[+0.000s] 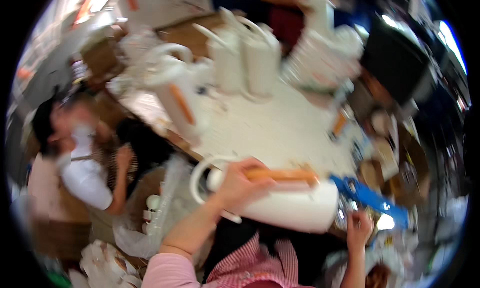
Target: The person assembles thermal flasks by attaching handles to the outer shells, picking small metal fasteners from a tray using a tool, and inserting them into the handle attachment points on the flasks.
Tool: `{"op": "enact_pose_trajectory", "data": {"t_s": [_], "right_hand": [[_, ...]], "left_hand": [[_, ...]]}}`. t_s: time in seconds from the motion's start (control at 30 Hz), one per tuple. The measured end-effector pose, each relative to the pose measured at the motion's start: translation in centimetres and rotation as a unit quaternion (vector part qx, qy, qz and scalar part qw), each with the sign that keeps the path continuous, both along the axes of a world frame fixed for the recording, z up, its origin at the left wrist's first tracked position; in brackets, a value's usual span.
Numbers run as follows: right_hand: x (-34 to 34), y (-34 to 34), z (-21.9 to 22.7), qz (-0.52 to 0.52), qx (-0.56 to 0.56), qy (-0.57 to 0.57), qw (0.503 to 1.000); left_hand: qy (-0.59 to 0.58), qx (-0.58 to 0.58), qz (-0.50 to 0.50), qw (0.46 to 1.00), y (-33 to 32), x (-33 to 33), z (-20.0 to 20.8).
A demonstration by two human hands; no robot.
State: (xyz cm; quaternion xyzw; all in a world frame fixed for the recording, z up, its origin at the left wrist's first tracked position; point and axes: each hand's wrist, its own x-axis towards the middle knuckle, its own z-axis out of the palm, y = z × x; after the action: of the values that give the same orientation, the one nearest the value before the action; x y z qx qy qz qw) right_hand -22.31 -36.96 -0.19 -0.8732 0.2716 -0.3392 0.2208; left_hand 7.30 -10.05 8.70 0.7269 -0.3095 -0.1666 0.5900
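Note:
A white can point(305, 208), cylindrical like a watering can, lies tilted on its side at the near table edge. It has a large curved handle at its left end and an orange strip along its upper side. My left hand point(245, 185) wraps over the can near that handle end, with its fingers by the strip. Beyond the can's right end, my right hand point(359, 229) is closed and apart from it. Whatever those fingers hold, if anything, is blurred. Just above my right hand is a long blue object point(372, 198) with shiny pieces beside it.
Another white can with an orange strip point(175, 105) stands at the table's left edge. Farther back are white cans with long spouts point(245, 60) and a plastic-wrapped bundle point(325, 58). A person point(90, 173) sits at left. Cardboard boxes point(412, 173) crowd the right.

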Motion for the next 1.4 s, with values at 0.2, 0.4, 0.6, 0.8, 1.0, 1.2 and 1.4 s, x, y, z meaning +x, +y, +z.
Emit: {"op": "enact_pose_trajectory", "data": {"t_s": [0.2,0.4,0.6,0.8,1.0,1.2,1.4], "right_hand": [[9.7,-2.3,7.1,0.048,0.081,-0.2,0.975],[9.7,-3.6,7.4,0.093,0.021,-0.203,0.975],[9.5,-4.1,7.4,0.128,-0.225,-0.116,0.959],[9.1,-3.8,7.8,0.116,-0.269,-0.105,0.95],[7.3,1.7,6.9,0.155,0.339,-0.207,0.904],[7.6,0.4,5.2,0.153,0.454,-0.319,0.818],[6.4,-1.1,4.3,0.142,0.448,-0.362,0.805]], "left_hand": [[-0.042,-0.057,0.151,0.986,4.1,2.8,-0.6],[-0.005,-0.122,0.106,0.987,3.1,2.5,-2.4],[-0.013,-0.128,0.095,0.987,3.5,2.1,-2.3],[-0.002,-0.11,0.112,0.988,2.5,3.0,-1.5],[-0.15,-0.054,0.093,0.983,-1.3,3.8,1.9],[-0.201,-0.083,0.032,0.975,-10.4,-0.2,5.4],[-0.202,-0.094,0.01,0.975,-13.7,-1.1,4.4]]}}
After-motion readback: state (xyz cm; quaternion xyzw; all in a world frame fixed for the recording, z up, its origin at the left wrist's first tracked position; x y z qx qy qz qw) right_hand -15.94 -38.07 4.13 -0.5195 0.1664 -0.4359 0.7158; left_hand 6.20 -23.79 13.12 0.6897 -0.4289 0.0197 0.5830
